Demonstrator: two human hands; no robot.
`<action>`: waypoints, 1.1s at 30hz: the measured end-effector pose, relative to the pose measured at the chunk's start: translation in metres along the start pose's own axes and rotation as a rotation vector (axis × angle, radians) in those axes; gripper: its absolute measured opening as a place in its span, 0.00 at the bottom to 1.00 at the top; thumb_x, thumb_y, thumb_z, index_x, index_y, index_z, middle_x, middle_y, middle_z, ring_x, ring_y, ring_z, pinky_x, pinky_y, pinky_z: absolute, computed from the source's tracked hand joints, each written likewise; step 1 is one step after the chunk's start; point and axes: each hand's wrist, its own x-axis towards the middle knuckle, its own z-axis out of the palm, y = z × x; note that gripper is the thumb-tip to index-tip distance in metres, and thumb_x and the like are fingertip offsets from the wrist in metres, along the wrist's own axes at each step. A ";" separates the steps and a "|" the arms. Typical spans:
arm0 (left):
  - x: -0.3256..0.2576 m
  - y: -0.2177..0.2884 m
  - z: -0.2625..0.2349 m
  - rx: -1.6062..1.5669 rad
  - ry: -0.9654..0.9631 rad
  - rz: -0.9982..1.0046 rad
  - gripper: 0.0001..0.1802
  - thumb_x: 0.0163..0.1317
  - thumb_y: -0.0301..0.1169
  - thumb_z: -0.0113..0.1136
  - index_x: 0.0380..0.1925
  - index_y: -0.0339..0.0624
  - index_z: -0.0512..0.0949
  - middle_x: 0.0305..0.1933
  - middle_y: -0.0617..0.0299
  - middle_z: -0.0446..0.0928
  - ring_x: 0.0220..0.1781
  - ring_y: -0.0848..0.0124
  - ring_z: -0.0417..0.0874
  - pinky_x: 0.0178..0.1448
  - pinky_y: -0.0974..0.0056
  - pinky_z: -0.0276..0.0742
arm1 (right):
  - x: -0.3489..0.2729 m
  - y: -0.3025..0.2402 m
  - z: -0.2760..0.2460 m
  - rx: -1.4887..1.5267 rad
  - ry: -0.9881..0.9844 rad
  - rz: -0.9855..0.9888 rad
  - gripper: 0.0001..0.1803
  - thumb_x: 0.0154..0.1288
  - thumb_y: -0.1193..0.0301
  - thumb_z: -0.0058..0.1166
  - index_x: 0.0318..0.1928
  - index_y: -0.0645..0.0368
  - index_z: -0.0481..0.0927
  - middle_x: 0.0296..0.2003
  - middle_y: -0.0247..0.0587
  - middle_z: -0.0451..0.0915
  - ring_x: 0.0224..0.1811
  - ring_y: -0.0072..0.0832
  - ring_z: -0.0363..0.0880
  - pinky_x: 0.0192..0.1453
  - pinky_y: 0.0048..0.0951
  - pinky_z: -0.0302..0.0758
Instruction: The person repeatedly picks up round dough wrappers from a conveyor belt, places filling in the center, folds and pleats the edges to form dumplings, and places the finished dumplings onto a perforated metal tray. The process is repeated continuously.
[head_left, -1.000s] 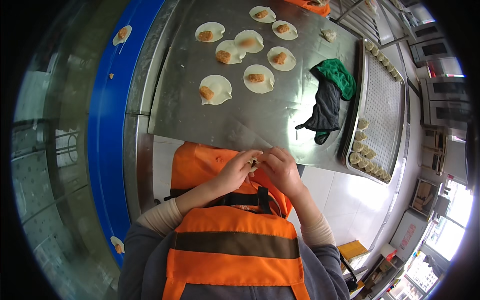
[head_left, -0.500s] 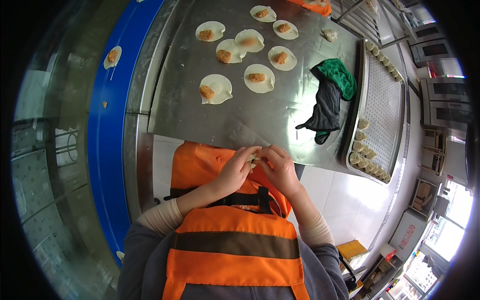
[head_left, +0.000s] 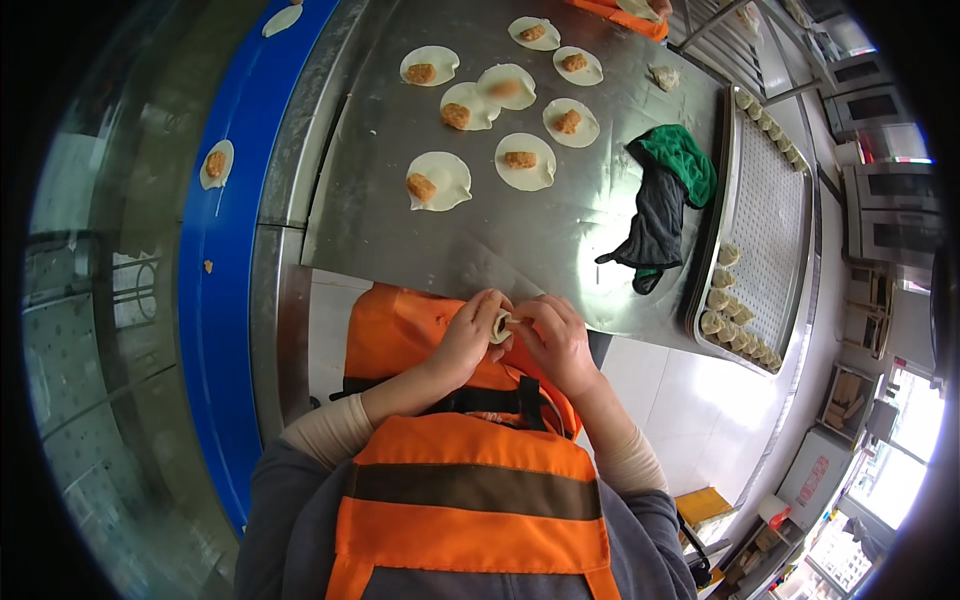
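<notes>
Close in front of my orange apron, I hold a small pale dumpling [head_left: 501, 327] between both hands. My left hand [head_left: 468, 338] curls round it from the left. From the other side, the fingertips of my right hand [head_left: 556, 342] pinch an edge of its dough. A dark gap shows in the dumpling; the rest is covered by fingers. Beyond my hands, round dough wrappers with orange-brown filling lie on the steel table, the nearest ones being a left wrapper [head_left: 453, 183] and a right wrapper [head_left: 540, 174]. Two wrappers farther back overlap.
A blue conveyor belt [head_left: 222, 300] runs along the left, carrying a filled wrapper [head_left: 215, 163]. On the table's [head_left: 400, 240] right lies a crumpled green and black cloth [head_left: 660, 205]. Beside it, a perforated metal tray [head_left: 765, 210] holds rows of dumplings. Another person's orange garment [head_left: 625, 18] shows at the far edge.
The dumpling has turned in my fingers and its gap now shows. On the belt, the filled wrapper has come nearer, and another wrapper has entered at the far end.
</notes>
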 end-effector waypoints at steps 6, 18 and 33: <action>-0.004 0.003 -0.002 0.109 -0.050 0.068 0.18 0.80 0.43 0.37 0.40 0.43 0.71 0.24 0.67 0.69 0.20 0.79 0.68 0.21 0.73 0.62 | 0.004 -0.001 -0.009 -0.035 -0.076 -0.064 0.12 0.53 0.79 0.64 0.39 0.57 0.78 0.30 0.36 0.79 0.33 0.36 0.78 0.39 0.36 0.73; -0.003 0.008 -0.002 0.305 0.040 0.144 0.19 0.80 0.42 0.39 0.37 0.40 0.73 0.27 0.68 0.69 0.27 0.80 0.69 0.31 0.73 0.68 | -0.007 -0.001 0.000 0.284 -0.126 0.396 0.06 0.59 0.79 0.63 0.37 0.59 0.80 0.30 0.36 0.82 0.30 0.24 0.82 0.37 0.25 0.77; 0.004 0.000 -0.005 0.562 0.016 0.393 0.18 0.79 0.41 0.44 0.37 0.37 0.73 0.30 0.62 0.72 0.28 0.74 0.70 0.35 0.67 0.70 | -0.005 -0.011 -0.004 0.063 -0.034 0.038 0.11 0.54 0.83 0.63 0.38 0.61 0.79 0.32 0.43 0.81 0.32 0.36 0.81 0.37 0.30 0.78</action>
